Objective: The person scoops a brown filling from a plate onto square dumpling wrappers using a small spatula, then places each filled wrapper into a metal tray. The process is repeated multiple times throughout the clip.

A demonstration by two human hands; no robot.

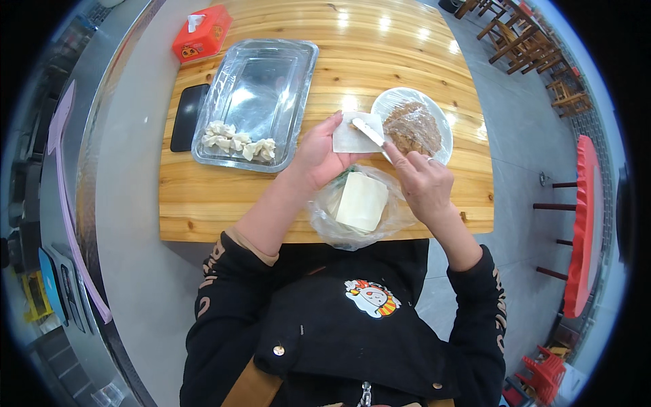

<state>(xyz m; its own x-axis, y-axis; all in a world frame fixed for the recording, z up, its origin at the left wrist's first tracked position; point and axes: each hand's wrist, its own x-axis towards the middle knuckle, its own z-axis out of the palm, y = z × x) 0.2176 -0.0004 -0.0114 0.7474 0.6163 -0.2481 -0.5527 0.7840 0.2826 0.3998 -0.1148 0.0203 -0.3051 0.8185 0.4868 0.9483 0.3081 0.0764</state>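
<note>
A square dough wrapper [348, 138] lies across the palm and fingers of my left hand [321, 155]. My right hand [426, 182] grips a white spreading knife [370, 133], its tip resting on the wrapper beside a small dab of brown filling. Just beyond my right hand sits a white plate [382, 102] of brown minced filling [414, 124], partly covered with plastic film. Below my hands, an opened plastic bag [325, 224] holds a stack of wrappers [362, 201]. Several folded wontons [238, 142] sit at the near end of a film-covered metal tray [264, 91].
A black smartphone [188, 117] lies left of the tray, partly under its rim. At the far left corner of the wooden table [396, 56] stands a red tissue box [202, 34]. A red-edged round table [582, 229] is off to the right, with wooden chairs [508, 38] farther back.
</note>
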